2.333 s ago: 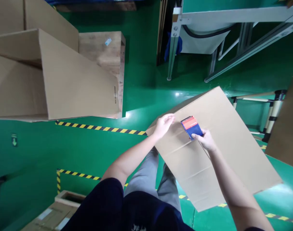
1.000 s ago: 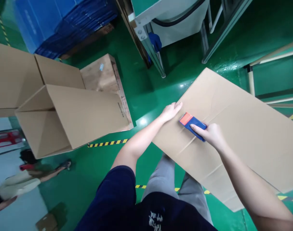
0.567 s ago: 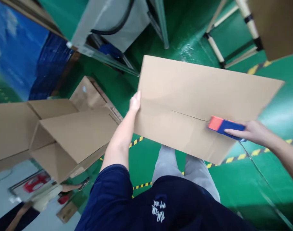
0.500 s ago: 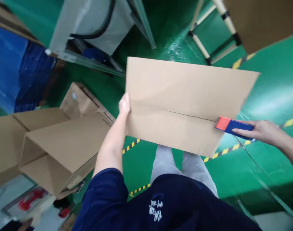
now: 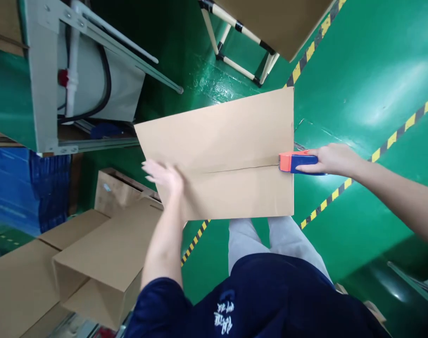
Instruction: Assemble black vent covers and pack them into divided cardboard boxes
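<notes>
One right hand [image 5: 335, 158] is wrapped firmly round the right end of a blue-and-orange tool [image 5: 300, 163], thumb laid along the blue body. From those fingers the tool points left, its long axis nearly in line with the seam [image 5: 242, 168] of the box [image 5: 235, 131]; its orange end lies over the box's right edge, at the right end of that seam. The right hand is much the nearer to it. Across at the box's left edge I see the left hand [image 5: 170, 180], fingers outstretched and gripping nothing. From overhead I can't tell whether its palm presses on the box or hovers just above. Farther out, lower left, I see a carton [image 5: 104, 249] beside a wooden pallet [image 5: 111, 192].
</notes>
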Motion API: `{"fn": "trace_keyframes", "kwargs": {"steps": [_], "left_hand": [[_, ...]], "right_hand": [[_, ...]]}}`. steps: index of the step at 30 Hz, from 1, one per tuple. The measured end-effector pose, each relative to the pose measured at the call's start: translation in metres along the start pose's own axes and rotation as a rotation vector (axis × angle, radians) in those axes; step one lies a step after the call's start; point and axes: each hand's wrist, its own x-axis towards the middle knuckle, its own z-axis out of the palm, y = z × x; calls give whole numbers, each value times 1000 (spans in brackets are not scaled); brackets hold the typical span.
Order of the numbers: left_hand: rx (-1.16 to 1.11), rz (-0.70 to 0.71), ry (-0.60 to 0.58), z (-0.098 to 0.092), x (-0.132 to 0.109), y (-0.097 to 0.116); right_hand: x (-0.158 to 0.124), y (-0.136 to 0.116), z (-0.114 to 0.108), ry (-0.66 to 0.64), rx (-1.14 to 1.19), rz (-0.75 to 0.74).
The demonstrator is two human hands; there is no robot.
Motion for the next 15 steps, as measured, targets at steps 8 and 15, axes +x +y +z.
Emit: {"fn": "trace_keyframes", "kwargs": {"steps": [8,15], "left_hand": [[-168,454,-222,62,-91,158],[-124,399,-226,62,-70,155]], "right_hand": [[-16,3,-1,-46,37,22],[-1,-9,-4,-43,35,81]]}}
